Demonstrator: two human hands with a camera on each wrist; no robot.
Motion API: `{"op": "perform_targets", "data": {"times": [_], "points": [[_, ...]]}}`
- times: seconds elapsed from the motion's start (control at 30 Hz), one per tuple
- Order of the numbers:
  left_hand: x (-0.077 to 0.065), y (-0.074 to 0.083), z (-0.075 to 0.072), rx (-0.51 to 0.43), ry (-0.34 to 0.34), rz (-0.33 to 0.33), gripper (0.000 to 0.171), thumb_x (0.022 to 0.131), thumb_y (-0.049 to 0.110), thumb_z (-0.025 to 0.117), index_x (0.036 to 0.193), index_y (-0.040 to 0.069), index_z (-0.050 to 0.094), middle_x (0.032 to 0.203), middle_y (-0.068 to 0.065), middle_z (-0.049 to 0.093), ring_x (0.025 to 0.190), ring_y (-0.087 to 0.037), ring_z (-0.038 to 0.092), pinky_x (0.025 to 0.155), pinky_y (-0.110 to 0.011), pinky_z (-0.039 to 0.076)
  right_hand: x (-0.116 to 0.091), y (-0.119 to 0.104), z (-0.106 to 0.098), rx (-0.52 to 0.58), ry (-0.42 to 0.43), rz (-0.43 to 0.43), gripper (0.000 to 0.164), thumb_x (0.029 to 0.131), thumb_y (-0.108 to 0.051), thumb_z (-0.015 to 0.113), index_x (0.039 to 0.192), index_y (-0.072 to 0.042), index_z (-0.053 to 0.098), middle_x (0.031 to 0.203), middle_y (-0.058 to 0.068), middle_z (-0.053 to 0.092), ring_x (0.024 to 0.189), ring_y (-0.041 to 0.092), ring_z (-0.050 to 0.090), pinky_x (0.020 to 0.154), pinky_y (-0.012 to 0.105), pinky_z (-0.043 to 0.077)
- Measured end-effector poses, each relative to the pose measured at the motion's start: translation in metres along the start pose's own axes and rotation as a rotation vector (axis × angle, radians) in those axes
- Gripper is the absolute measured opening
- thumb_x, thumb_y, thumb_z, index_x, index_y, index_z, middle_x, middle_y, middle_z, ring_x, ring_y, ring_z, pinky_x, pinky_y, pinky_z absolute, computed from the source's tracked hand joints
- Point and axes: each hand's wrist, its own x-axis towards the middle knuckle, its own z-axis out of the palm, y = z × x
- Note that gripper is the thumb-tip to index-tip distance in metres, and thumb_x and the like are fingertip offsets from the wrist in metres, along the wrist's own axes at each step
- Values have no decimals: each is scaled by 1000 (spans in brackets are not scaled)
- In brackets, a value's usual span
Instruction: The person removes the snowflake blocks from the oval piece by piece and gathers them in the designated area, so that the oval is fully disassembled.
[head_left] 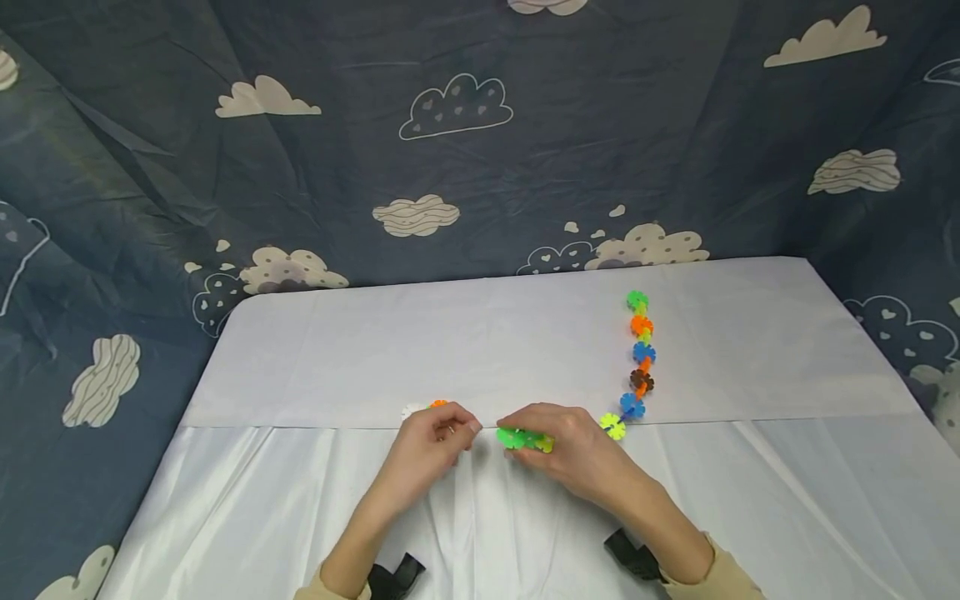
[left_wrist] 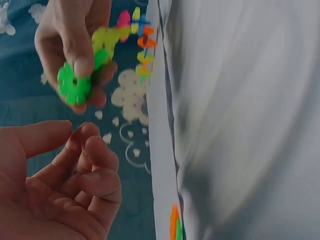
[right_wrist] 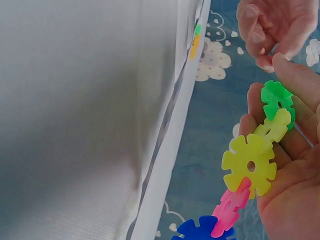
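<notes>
My right hand (head_left: 573, 446) holds one end of a chain of slotted plastic flower discs. A green disc (left_wrist: 74, 82) is pinched between thumb and fingers at that end. Beyond it the chain runs through yellow (right_wrist: 249, 165), pink (right_wrist: 231, 207) and blue (right_wrist: 202, 230) discs. Further along, it stretches across the table past a brown disc (head_left: 642, 382) to a green disc (head_left: 637, 300). Facing the held end is my left hand (head_left: 432, 446), its fingers loosely curled with nothing visible in them. In the left wrist view, a small gap separates its fingertips from the green disc.
Just beyond the left hand lie a white disc (head_left: 411, 411) and an orange disc (head_left: 438, 404), partly hidden by it. A white cloth with a seam covers the table (head_left: 337, 358). A dark cloud-patterned curtain (head_left: 480, 167) hangs behind and at the sides.
</notes>
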Motion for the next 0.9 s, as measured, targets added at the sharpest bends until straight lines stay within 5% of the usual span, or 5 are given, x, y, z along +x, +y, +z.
{"op": "perform_targets", "data": {"times": [0.1,0.23,0.5,0.73,0.9], "points": [[-2,4,9,-104,-87,-7,19,97,24,64,97,6,71,78,-15,62,60,-23,52,53,-22,39,0,0,0,19,-2,12,33,80,-11,82,112,-12,72,108,-9,69,98,8,64,82,28,53],[-2,3,16,-231,-122,-13,19,97,22,64,94,4,70,73,-17,57,61,-31,49,54,-21,36,0,-1,0,51,1,50,34,79,-9,83,111,-17,72,105,-13,68,94,5,63,80,27,53],[-1,4,28,-302,-124,-52,26,95,28,67,86,4,68,62,-8,53,56,-21,44,48,-21,33,0,-4,2,73,14,82,38,77,-9,84,110,-22,71,104,-17,67,92,4,62,80,27,53],[-1,4,32,-461,-90,-132,23,92,16,68,82,-3,60,66,-7,55,53,-14,45,48,-21,33,0,-5,3,36,5,121,43,77,-15,85,116,-20,68,110,-14,66,94,5,61,81,28,53],[-1,4,30,-477,-47,-161,29,91,15,67,85,-10,56,65,-4,53,53,-15,45,48,-21,32,-1,-1,-2,55,-2,118,39,81,-13,82,117,-18,68,111,-13,67,97,5,62,85,30,52]]}}
